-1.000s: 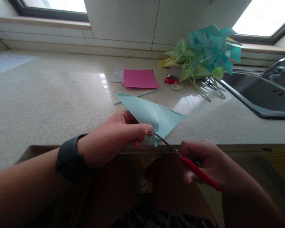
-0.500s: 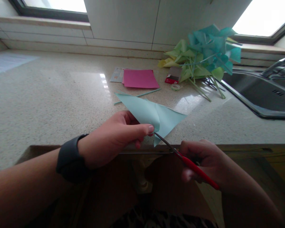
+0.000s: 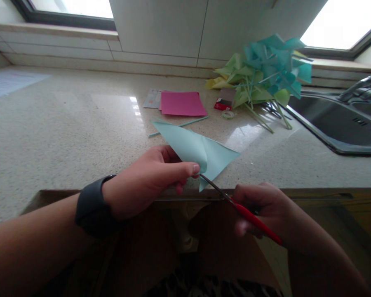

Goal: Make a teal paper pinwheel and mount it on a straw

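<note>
My left hand (image 3: 154, 175) pinches a folded sheet of light-blue paper (image 3: 200, 148) between thumb and fingers, just above the counter's front edge. Its lower corner hangs below my thumb. My right hand (image 3: 264, 212) grips a pair of red-handled scissors (image 3: 250, 218), and the blades point up and left. Their tips touch the lower part of the paper beside my left thumb. Whether the blades are parted cannot be made out. Behind the paper lies a thin light-blue stick (image 3: 194, 121), partly covered by it.
Pink paper sheets (image 3: 184, 103) lie farther back, near a small red box (image 3: 225, 101) and a tape roll (image 3: 228, 114). Blue and green paper flowers (image 3: 273, 62) are heaped by the sink (image 3: 343, 132). A printed sheet (image 3: 12, 82) is at far left.
Very little differs. The right tip of the blue paper and the scissors have shifted slightly left. Both hands keep their hold.
</note>
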The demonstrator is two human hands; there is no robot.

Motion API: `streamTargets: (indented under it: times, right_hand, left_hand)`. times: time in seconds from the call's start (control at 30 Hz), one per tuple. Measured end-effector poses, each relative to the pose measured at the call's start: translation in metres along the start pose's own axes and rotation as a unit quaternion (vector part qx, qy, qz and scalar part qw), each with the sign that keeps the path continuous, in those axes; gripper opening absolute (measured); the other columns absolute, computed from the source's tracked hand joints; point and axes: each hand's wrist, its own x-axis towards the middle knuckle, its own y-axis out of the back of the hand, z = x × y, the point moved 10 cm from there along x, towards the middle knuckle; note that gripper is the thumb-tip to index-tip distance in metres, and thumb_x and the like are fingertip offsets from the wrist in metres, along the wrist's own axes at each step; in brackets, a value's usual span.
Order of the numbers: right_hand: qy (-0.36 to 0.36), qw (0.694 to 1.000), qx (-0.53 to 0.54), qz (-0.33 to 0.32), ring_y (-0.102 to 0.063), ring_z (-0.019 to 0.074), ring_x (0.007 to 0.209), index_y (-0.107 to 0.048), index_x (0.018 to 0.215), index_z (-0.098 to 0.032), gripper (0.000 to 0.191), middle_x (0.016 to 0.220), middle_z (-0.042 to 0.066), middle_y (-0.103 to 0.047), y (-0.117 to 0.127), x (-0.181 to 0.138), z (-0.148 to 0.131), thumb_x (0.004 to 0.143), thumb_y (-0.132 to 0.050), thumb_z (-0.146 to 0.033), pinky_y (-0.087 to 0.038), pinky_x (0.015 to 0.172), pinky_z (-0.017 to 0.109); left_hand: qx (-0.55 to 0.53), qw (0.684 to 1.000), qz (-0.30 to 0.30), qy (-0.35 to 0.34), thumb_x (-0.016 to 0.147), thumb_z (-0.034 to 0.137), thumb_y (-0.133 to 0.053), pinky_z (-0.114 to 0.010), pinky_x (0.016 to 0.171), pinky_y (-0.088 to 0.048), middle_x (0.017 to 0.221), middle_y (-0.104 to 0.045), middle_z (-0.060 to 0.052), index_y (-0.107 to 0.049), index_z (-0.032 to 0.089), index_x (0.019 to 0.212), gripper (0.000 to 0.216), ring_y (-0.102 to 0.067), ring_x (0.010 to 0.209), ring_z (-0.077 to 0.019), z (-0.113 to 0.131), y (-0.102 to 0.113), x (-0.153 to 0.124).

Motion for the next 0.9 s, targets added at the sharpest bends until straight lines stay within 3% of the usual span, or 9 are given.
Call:
streamTargets:
  times: [0.23,0.37,0.57,0.77,0.9]
  right_hand:
    - [0.001,1.000,-0.009,-0.011,-0.035,0.0074,0.050,-0.059,0.067,-0.020,0.040,0.055,-0.007,-0.048,0.002,-0.005,0.004,0.073,-0.085,-0.049,-0.027,0.043,0.021]
    - [0.018,1.000,0.020,-0.003,-0.040,0.0090,0.053,-0.059,0.069,-0.020,0.041,0.059,-0.005,-0.052,0.007,-0.013,0.005,0.076,-0.082,-0.053,-0.032,0.047,0.022]
    - [0.011,0.995,0.085,0.052,-0.041,0.0075,0.046,-0.056,0.072,-0.021,0.035,0.059,-0.005,-0.049,0.017,-0.018,0.011,0.081,-0.079,-0.045,-0.031,0.039,0.021]
    - [0.010,0.984,0.088,0.153,-0.045,0.0073,0.043,-0.056,0.072,-0.020,0.036,0.056,-0.005,-0.052,0.026,-0.015,-0.002,0.081,-0.079,-0.046,-0.035,0.038,0.019]
    - [-0.007,0.971,0.089,0.220,-0.047,0.0079,0.042,-0.056,0.070,-0.021,0.039,0.051,-0.005,-0.054,0.027,-0.010,-0.020,0.078,-0.081,-0.050,-0.038,0.039,0.020]
  left_hand:
    - [-0.012,0.999,0.031,0.006,0.084,0.016,-0.074,-0.014,0.050,-0.045,0.069,-0.061,0.004,-0.067,0.014,0.080,0.009,-0.052,0.054,-0.0050,-0.001,0.004,0.001]
    - [-0.039,0.998,0.051,0.023,0.084,0.019,-0.074,-0.018,0.054,-0.053,0.066,-0.064,0.001,-0.064,0.013,0.076,0.014,-0.059,0.055,-0.0085,-0.008,0.008,0.002]
    - [-0.068,0.996,0.048,0.031,0.087,0.016,-0.070,-0.020,0.055,-0.057,0.069,-0.073,-0.006,-0.066,0.011,0.078,0.011,-0.066,0.056,-0.0116,-0.008,0.007,0.003]
    - [-0.070,0.996,0.043,0.025,0.086,0.017,-0.070,-0.018,0.051,-0.054,0.067,-0.073,-0.006,-0.066,0.011,0.076,0.012,-0.064,0.054,-0.0106,-0.008,0.006,0.004]
    - [-0.050,0.997,0.047,0.024,0.084,0.020,-0.075,-0.019,0.054,-0.054,0.077,-0.074,-0.007,-0.067,0.011,0.081,0.012,-0.064,0.058,-0.0106,-0.009,0.008,0.004]
